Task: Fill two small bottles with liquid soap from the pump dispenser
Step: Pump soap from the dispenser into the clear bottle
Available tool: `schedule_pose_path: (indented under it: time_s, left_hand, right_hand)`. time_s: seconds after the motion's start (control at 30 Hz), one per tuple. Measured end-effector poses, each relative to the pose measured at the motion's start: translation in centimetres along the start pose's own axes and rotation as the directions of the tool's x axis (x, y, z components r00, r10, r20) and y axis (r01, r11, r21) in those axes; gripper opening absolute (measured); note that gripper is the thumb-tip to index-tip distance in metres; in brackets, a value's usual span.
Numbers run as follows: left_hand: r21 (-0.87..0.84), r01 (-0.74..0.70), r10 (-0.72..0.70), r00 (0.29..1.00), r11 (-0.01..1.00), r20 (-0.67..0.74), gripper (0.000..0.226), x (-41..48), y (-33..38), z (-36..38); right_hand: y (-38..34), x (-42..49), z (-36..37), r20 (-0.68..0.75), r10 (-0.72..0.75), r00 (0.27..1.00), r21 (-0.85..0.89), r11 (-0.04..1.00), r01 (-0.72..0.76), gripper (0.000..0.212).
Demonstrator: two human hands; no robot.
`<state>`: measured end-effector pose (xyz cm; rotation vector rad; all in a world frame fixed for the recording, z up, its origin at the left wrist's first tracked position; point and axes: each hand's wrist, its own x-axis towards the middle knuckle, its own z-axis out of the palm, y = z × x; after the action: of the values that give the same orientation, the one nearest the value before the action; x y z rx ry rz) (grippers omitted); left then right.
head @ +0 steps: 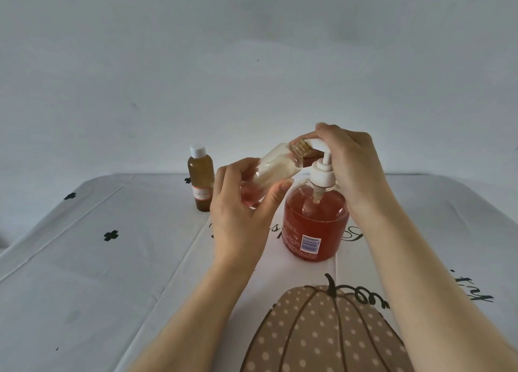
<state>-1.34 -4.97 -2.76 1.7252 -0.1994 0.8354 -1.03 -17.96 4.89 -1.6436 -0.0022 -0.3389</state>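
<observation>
Bottles are counted as two. One capped bottle [200, 179], filled amber, is stood upright at the back left of the bench [112, 287]. One open bottle [269, 172] is held tilted in the left hand [241, 212], fingers curled round its body, with its mouth set against the spout of the single pump dispenser [315, 223]. The pump head is gripped by the right hand [353, 164], fingers curled over it. One spotted pumpkin [322, 338] is printed on the cloth.
</observation>
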Motion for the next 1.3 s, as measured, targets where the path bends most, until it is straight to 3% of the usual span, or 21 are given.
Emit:
schedule_pose_path:
  time_s: [0.3,0.5,0.8,1.2,1.3]
  left_hand:
    - [0.004,0.011,-0.011,1.0,1.0,0.016,0.052,-0.1,-0.3,-0.1]
    - [0.008,0.021,-0.021,0.999,1.0,0.035,0.046,-0.4,-0.3,-0.4]
    - [0.009,0.01,-0.01,1.0,1.0,-0.006,0.046,0.0,-0.1,-0.2]
    - [0.008,0.011,-0.011,1.0,1.0,0.0,0.053,0.2,-0.3,-0.1]
    - [0.002,0.015,-0.015,1.0,1.0,0.001,0.054,0.1,-0.2,-0.1]
  right_hand:
    - [0.1,-0.2,-0.2,0.034,0.012,0.999,-0.011,1.0,-0.011,0.04]
    - [0.9,0.0,-0.7,0.076,-0.016,0.997,-0.158,0.987,0.028,0.037]
    - [0.4,0.0,0.0,-0.014,-0.044,0.999,-0.062,0.997,0.043,0.042]
    - [-0.1,-0.4,0.3,0.039,-0.002,0.999,0.054,0.999,0.0,0.046]
    - [-0.3,-0.6,0.2,0.031,0.003,1.0,0.062,0.998,-0.005,0.038]
